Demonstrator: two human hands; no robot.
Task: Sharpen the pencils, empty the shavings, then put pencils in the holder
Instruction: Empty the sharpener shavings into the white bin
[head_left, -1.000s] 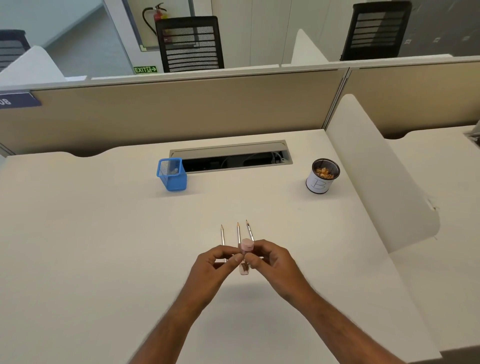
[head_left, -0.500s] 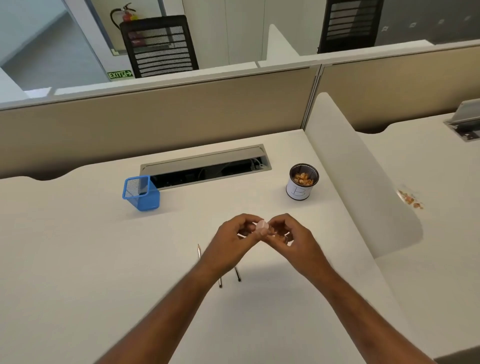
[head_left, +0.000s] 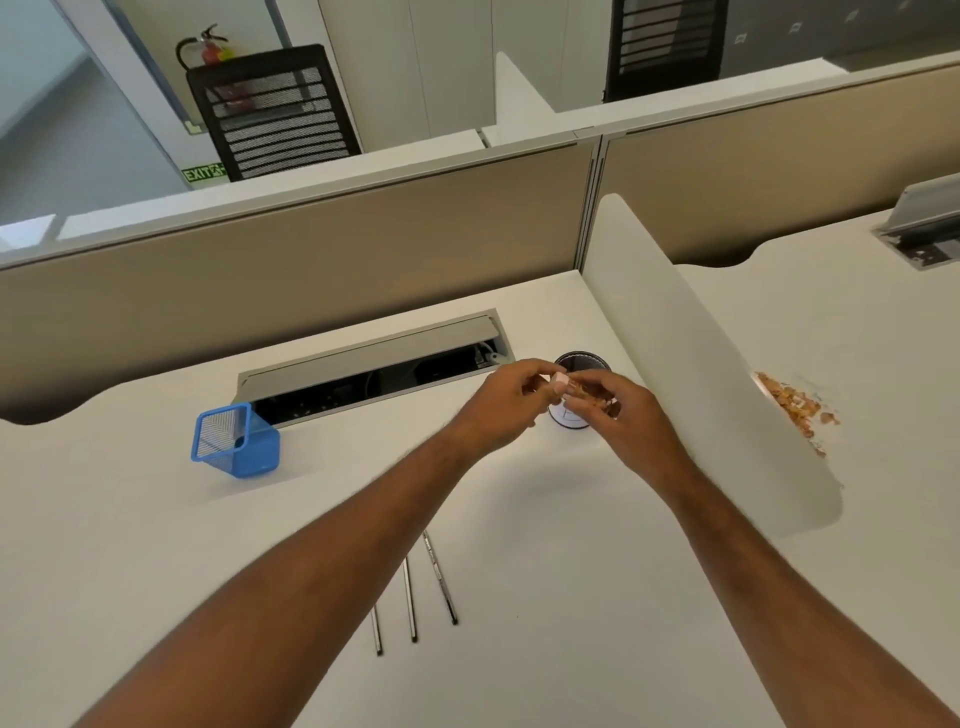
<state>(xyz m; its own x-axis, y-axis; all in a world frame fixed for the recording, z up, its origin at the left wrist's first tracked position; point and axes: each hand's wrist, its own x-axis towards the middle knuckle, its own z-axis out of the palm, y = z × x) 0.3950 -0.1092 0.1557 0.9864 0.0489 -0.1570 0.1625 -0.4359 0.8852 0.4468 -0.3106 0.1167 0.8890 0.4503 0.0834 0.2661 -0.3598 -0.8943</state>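
The small pink sharpener is pinched between both hands, held just above the dark-rimmed white cup, which stands on the bench directly under the fingertips. The left hand has its thumb and fingers closed on the pink end of the sharpener. The right hand curls its fingers around the other end, where orange-brown shavings show against the fingers over the cup's mouth. Whether the sharpener is in one piece or pulled apart cannot be told.

Behind the left forearm, near the person, three pencils lie side by side on the bench, their upper parts hidden by the arm. Well to the left of the left hand stands a blue mesh holder, its open top facing up. Just beyond the hands runs a long cable slot in the bench with its grey flap raised. To the right of the right hand a white curved divider rises from the bench edge, and past it a loose scatter of spilled shavings lies on the neighbouring desk.
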